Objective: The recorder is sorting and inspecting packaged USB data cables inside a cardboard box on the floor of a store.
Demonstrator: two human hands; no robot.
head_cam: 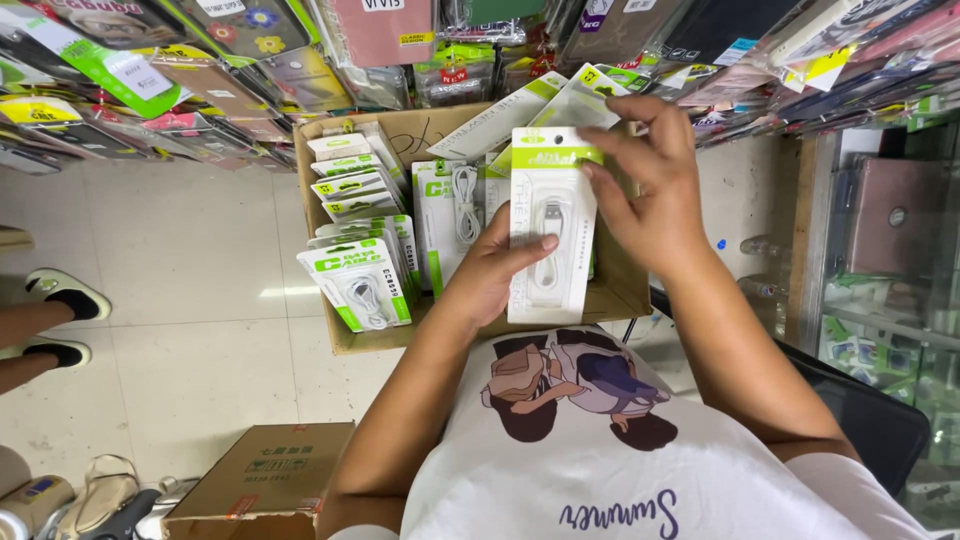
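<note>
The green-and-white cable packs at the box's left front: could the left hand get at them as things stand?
Probably not right away: the left hand is holding a white cable pack from below. The green-and-white packs stand uncovered in the cardboard box just beside it, so the way is free once it lets go.
</note>
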